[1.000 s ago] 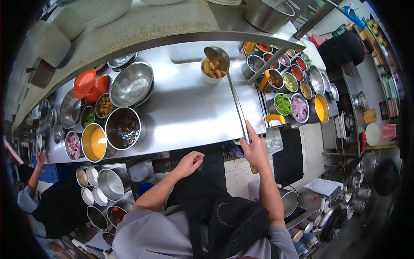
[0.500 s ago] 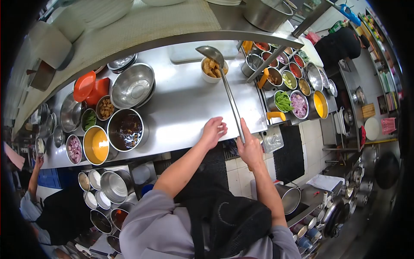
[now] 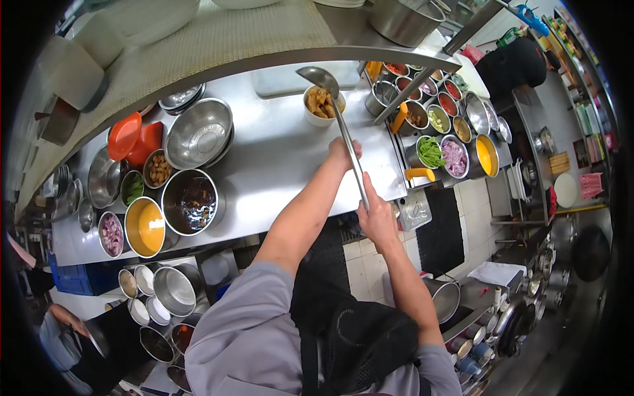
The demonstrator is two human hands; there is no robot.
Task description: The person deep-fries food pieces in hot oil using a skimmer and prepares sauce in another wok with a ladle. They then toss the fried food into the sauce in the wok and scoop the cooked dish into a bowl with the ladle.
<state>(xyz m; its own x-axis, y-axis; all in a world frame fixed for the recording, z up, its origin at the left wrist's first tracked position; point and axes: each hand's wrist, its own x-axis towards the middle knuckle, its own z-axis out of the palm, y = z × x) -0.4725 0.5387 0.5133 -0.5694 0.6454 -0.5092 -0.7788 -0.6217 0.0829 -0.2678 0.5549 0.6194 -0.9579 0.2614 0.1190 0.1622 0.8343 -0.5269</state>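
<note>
My right hand [image 3: 379, 214] is closed around the lower end of a long metal ladle [image 3: 354, 163]. The ladle's scoop leans over the far rim of a white bowl [image 3: 319, 121] filled with golden-brown chunks of food [image 3: 319, 100]. Just short of that bowl, my left hand [image 3: 342, 154] is over the steel counter, by the ladle's handle. Its fingers are partly hidden behind the handle and the hand itself, so their pose is unclear.
Pots of dark sauce [image 3: 189, 202] and yellow liquid [image 3: 144, 226] stand left, beside steel colanders [image 3: 199, 134]. Chopped ingredients, including green pieces [image 3: 431, 152], fill tubs on the right. A shelf edge [image 3: 264, 68] overhangs the counter. Another person [image 3: 63, 340] is at lower left.
My left hand has moved forward from the counter's near side toward the white bowl. My right hand keeps its hold on the ladle. The person at left has lowered an arm.
</note>
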